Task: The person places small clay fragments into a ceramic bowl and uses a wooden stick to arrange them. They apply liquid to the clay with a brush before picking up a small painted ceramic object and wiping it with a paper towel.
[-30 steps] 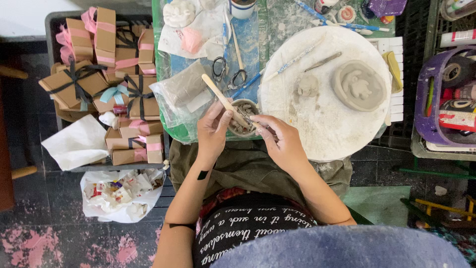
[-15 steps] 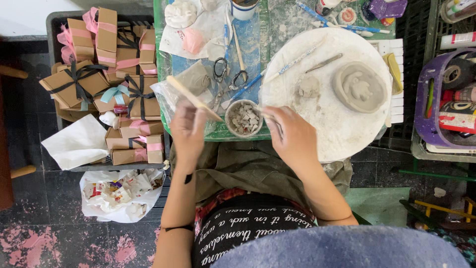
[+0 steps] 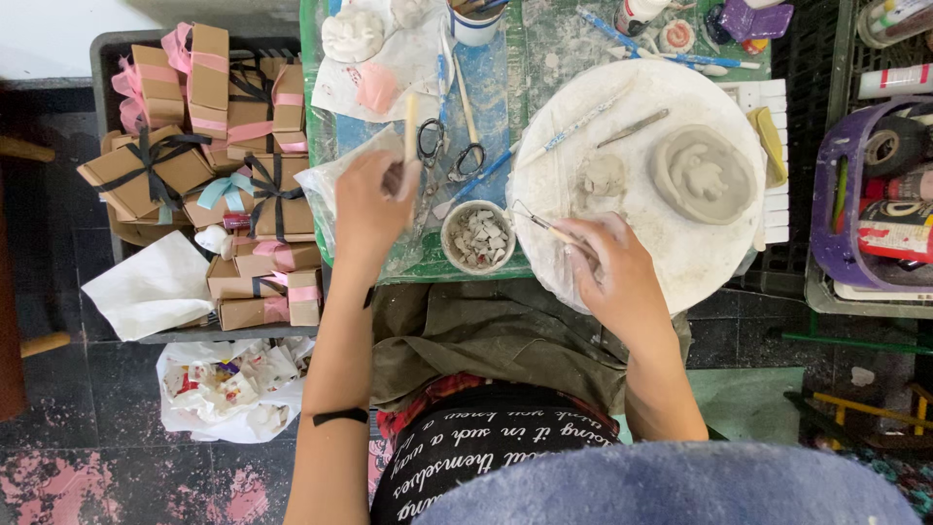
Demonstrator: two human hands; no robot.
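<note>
On the round white board (image 3: 680,262) at the table's right side, the right hand (image 3: 607,277) pinches a thin wire loop tool (image 3: 544,224), light and bendable at its loop, best gripped along its pale handle. Near the table's front edge, left of the small bowl of clay bits (image 3: 478,236), the left hand (image 3: 367,199) is clenched around a slim, stiff wooden stick (image 3: 410,117).
</note>
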